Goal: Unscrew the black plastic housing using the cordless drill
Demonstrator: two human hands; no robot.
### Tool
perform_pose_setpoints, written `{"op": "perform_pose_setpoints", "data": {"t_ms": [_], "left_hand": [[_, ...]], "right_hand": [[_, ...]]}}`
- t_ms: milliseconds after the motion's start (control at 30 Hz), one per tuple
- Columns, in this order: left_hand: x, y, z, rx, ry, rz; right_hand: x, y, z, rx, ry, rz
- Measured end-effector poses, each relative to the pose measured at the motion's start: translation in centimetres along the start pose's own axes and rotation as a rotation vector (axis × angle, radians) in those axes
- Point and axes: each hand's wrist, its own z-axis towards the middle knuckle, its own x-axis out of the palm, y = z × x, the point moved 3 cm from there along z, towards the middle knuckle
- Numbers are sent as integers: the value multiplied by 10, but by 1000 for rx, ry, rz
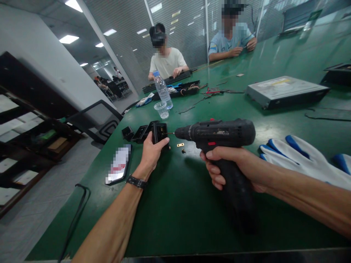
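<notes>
My right hand (222,164) is wrapped round the grip of a black cordless drill (219,133), which points left. Its thin bit (170,133) reaches to the open side of a small black box-shaped part (159,132); whether the tip touches a screw inside is too small to tell. My left hand (152,149) holds that part on its near side, thumb along the lower edge. Just right of it on the green table lie a small brass plate (180,145) with two holes and a tiny dark brass-coloured piece (183,151). Several similar black parts (139,133) stand behind my left hand.
A phone (119,164) lies left of my left wrist. Beyond stand a plastic cup (161,109) and a water bottle (163,91). White-blue gloves (298,157) and a flat metal-topped box (287,91) are at right. Two people sit across the table (175,219).
</notes>
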Motion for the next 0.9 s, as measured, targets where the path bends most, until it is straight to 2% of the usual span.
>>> {"op": "perform_pose_setpoints", "data": {"t_ms": [267, 633, 900], "left_hand": [[1, -1, 1, -7, 23, -45], [2, 5, 5, 31, 15, -79], [3, 3, 5, 13, 21, -70]], "right_hand": [[0, 2, -1, -29, -20, -18], [1, 7, -5, -31, -122, -144], [-3, 3, -1, -34, -93, -112]]}}
